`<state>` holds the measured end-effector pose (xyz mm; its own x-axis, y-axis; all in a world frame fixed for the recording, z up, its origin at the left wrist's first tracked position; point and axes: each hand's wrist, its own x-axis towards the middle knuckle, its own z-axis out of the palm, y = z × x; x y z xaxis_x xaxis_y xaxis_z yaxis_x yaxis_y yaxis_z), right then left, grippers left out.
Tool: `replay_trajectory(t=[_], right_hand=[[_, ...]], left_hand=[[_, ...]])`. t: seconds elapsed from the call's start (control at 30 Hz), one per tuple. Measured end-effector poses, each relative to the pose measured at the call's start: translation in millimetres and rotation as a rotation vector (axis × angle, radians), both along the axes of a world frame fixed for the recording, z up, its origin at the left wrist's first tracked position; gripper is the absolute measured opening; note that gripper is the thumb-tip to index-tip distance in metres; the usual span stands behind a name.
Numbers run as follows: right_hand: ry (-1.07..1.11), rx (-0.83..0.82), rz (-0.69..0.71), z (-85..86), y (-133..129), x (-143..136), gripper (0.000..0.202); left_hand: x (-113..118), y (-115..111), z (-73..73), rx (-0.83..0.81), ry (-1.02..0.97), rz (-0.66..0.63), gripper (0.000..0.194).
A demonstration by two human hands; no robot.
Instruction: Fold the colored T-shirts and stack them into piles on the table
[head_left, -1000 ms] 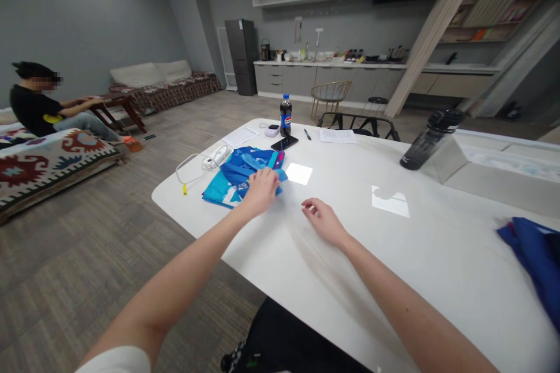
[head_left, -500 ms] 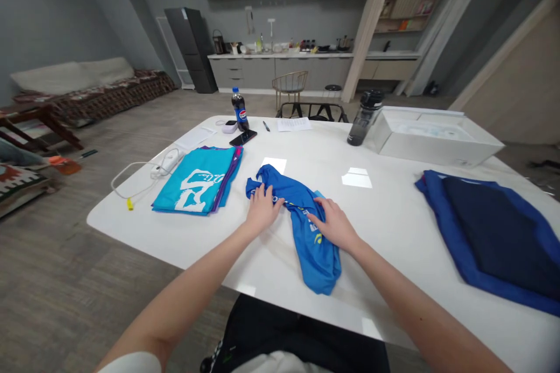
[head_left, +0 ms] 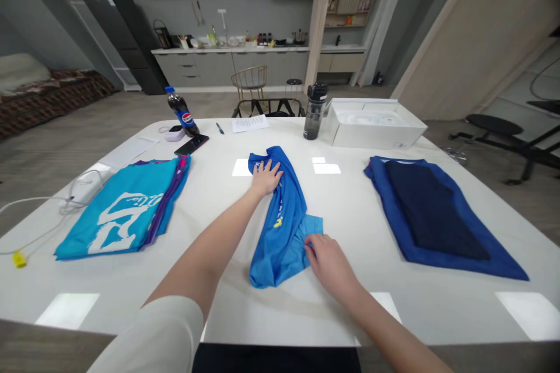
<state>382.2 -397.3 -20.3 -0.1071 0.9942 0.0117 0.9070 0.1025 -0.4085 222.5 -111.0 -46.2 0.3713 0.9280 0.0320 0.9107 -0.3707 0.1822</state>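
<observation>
A blue garment [head_left: 282, 227] with yellow and white print lies partly folded on the white table [head_left: 350, 215], with a lighter blue part spread toward the right. My left hand [head_left: 266, 178] rests flat on its upper end, fingers spread. At the lighter part's right edge, the fingers of my right hand [head_left: 326, 256] are pinched on the cloth. Left of the garment is a stack of folded turquoise and purple clothes [head_left: 126, 204] with white lettering. On the right lie dark navy and blue folded clothes [head_left: 433, 210].
Along the far side stand a cola bottle [head_left: 184, 115], a phone [head_left: 191, 144], a pen [head_left: 219, 128], papers [head_left: 250, 123], a dark drinking bottle [head_left: 315, 113] and an open white box [head_left: 376, 128]. A white cable [head_left: 70, 201] lies at the left edge.
The view has turned to the right. The garment now lies straighter, with its light blue part pulled out to the right. My right hand has moved down to that edge and closed on it.
</observation>
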Motion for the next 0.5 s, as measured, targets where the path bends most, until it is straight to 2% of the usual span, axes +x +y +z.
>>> replay_trajectory(t=[0.13, 0.3, 0.4, 0.5], right_hand=[[-0.088, -0.098, 0.062, 10.0, -16.6, 2.8, 0.022], [-0.039, -0.183, 0.209, 18.2, -44.2, -18.3, 0.018], [0.083, -0.191, 0.251, 20.7, -50.1, -24.4, 0.017], [0.205, -0.181, 0.195, 23.4, -43.4, -19.1, 0.014]], left_hand=[[30.4, 41.3, -1.0, -0.004, -0.006, -0.047, 0.063], [48.7, 83.4, 1.5, -0.02, 0.006, -0.087, 0.06], [52.2, 92.7, 6.2, -0.008, -0.012, -0.146, 0.057], [56.4, 78.2, 13.7, 0.075, -0.088, -0.197, 0.053]])
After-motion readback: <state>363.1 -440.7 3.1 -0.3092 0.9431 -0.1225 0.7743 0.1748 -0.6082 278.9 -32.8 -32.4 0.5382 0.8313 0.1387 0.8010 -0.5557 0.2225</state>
